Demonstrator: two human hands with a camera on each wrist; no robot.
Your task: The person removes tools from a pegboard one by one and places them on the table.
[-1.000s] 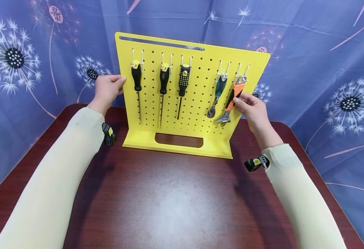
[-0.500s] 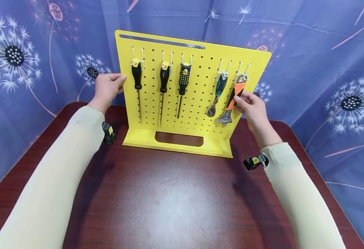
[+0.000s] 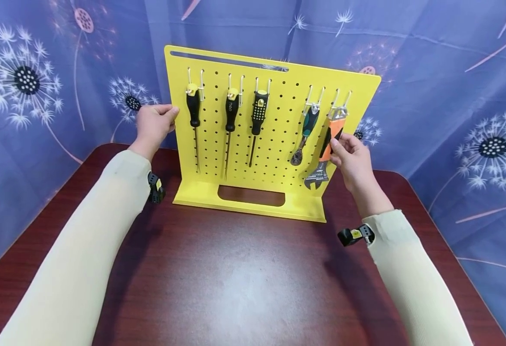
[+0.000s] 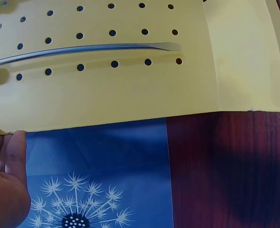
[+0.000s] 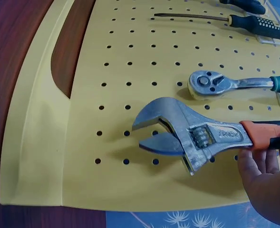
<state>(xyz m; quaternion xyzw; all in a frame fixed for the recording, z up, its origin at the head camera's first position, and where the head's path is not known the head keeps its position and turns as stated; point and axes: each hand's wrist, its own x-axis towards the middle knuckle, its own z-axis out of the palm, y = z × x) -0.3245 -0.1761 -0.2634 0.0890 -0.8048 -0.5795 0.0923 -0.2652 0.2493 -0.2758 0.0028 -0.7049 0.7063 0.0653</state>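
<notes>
A yellow pegboard (image 3: 322, 77) stands upright on the table. At its left edge, my left hand (image 3: 153, 126) pinches the rim between thumb and fingers, also visible in the left wrist view. My right hand (image 3: 354, 158) grips the orange and black handle of an adjustable wrench (image 3: 317, 177) near the board's right side. The wrench's top end is at the white hook; whether it still hangs there I cannot tell. In the right wrist view, the head of the adjustable wrench (image 5: 173, 126) stands off the board with its jaws apart.
Left of the wrench hangs a green-handled ratchet (image 3: 310, 122). Three black and yellow screwdrivers hang further left: one (image 3: 194, 108) outermost, another (image 3: 231, 113) beside it, a dotted-grip one (image 3: 259, 111) nearer the middle. The dark red table (image 3: 235, 269) meets a blue curtain (image 3: 253, 29) behind.
The wrench's lower end has come away from the board and turned, moving slightly down and right with my right hand. The left hand keeps its hold on the board's edge.
</notes>
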